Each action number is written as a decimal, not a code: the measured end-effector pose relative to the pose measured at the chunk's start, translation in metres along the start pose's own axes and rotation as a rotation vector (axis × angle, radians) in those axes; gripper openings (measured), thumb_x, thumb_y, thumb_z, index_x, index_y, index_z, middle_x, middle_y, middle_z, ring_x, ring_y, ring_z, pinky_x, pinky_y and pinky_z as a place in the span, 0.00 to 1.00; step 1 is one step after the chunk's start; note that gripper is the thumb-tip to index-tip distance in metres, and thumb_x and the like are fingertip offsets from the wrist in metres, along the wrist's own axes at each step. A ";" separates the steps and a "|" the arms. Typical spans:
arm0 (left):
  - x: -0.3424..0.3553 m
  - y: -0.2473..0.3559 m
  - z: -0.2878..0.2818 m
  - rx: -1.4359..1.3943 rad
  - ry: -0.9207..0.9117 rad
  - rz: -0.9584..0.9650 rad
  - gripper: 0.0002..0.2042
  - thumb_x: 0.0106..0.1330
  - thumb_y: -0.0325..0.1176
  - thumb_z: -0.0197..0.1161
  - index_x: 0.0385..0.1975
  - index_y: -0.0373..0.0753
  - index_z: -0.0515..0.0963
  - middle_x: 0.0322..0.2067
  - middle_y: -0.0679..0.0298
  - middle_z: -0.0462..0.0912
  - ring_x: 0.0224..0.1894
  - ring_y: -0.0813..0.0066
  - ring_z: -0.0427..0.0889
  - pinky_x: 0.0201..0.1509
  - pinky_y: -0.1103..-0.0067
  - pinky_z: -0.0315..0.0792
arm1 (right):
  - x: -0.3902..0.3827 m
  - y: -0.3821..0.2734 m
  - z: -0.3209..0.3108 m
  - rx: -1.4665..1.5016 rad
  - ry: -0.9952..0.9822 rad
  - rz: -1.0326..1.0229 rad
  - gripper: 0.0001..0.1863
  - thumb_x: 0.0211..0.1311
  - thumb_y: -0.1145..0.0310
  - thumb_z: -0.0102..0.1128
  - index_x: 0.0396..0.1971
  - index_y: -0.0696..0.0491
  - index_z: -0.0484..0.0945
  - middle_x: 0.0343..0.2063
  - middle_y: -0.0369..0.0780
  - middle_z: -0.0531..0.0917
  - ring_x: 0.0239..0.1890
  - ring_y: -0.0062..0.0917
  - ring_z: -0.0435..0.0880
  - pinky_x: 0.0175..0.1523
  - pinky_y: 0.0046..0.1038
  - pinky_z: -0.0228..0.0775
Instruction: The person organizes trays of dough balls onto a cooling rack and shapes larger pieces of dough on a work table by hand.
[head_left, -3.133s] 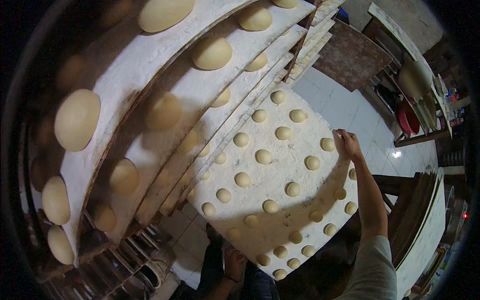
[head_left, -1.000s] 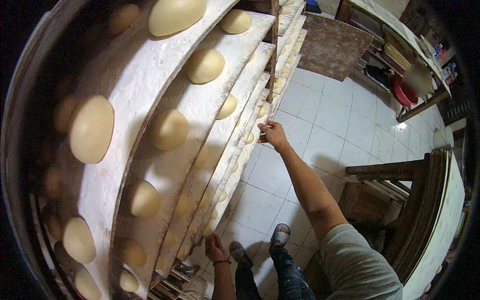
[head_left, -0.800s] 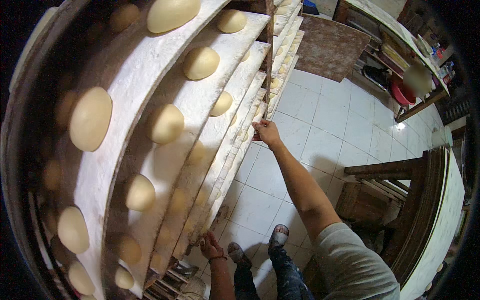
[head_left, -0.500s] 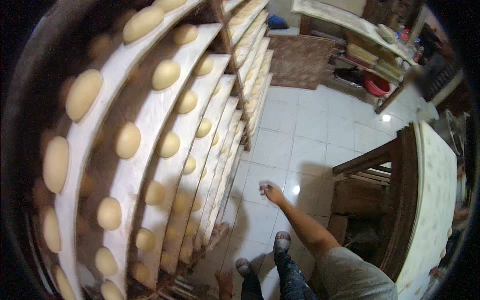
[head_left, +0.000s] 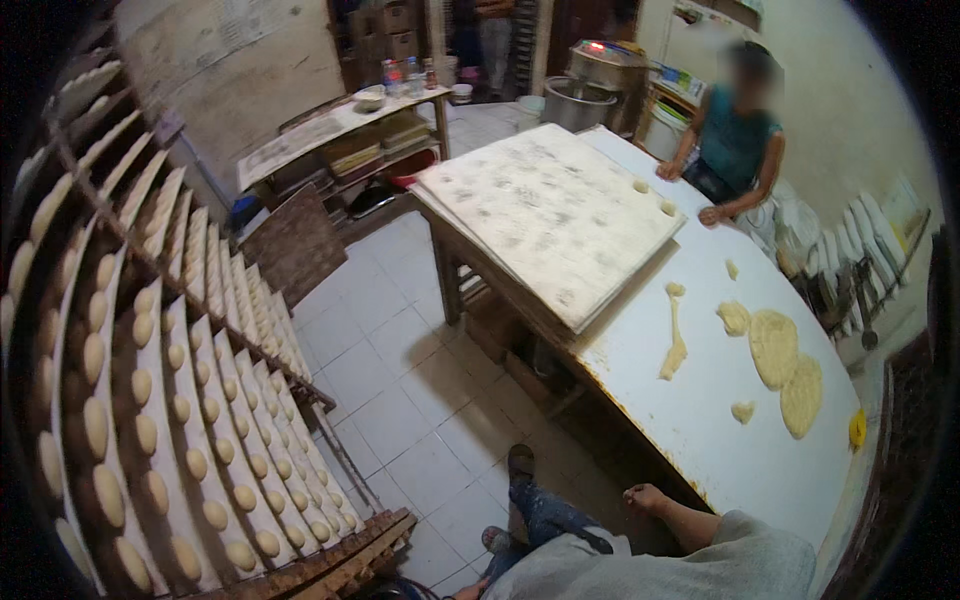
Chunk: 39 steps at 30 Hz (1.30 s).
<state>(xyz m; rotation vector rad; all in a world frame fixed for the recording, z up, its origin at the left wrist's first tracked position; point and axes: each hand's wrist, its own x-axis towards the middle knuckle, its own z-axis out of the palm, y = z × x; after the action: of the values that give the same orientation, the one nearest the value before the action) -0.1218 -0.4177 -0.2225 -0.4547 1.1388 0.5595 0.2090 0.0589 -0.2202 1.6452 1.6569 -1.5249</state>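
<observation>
My right hand (head_left: 648, 498) hangs beside the near edge of the white worktable (head_left: 640, 420), its fingers loosely bent and apart, with nothing visible in them. Only a sliver of my left arm or hand (head_left: 467, 592) shows at the lower edge; its fingers are hidden. On the tabletop lie two flattened dough pieces (head_left: 774, 348), a long dough strip (head_left: 674, 335) and several small lumps, such as a dough lump (head_left: 742, 412). A stack of floured boards (head_left: 540, 220) rests at the table's left end. Rows of dough balls (head_left: 146, 433) fill a tall rack on my left.
The rack's wooden base (head_left: 330, 550) juts out near my feet. White floor tiles (head_left: 400, 400) run between rack and table. Across the table a person (head_left: 735, 140) leans with hands on its edge. A low side table (head_left: 310, 140) and a large metal pot (head_left: 578, 105) stand farther back.
My view has swung right, from close by the rack to the worktable and the person. My right hand has gone from over the floor to beside the table's edge.
</observation>
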 end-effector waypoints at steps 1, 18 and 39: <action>0.009 0.003 0.025 0.126 -0.089 -0.094 0.23 0.79 0.41 0.61 0.71 0.45 0.71 0.58 0.57 0.81 0.54 0.65 0.84 0.59 0.70 0.82 | -0.024 0.076 -0.034 -0.192 0.248 -0.135 0.16 0.71 0.55 0.67 0.40 0.54 0.89 0.36 0.40 0.90 0.39 0.27 0.89 0.46 0.32 0.80; -0.069 0.231 0.381 0.691 0.056 0.786 0.18 0.79 0.44 0.62 0.61 0.41 0.81 0.56 0.66 0.85 0.58 0.73 0.82 0.62 0.72 0.74 | -0.123 0.040 -0.320 -0.151 1.458 -0.515 0.24 0.58 0.74 0.63 0.58 0.55 0.78 0.58 0.47 0.78 0.58 0.43 0.78 0.63 0.40 0.73; 0.032 0.354 0.682 1.601 0.098 1.917 0.17 0.78 0.45 0.59 0.60 0.47 0.82 0.65 0.59 0.78 0.72 0.60 0.71 0.78 0.62 0.62 | -0.153 0.042 -0.290 -0.023 1.308 -0.265 0.23 0.67 0.62 0.67 0.56 0.60 0.81 0.70 0.52 0.71 0.75 0.50 0.64 0.81 0.54 0.45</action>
<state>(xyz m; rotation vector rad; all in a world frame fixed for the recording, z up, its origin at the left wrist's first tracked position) 0.1536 0.2742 -0.0294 2.2284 1.4404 0.9172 0.4080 0.2149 -0.0066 2.7314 2.4773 -0.3313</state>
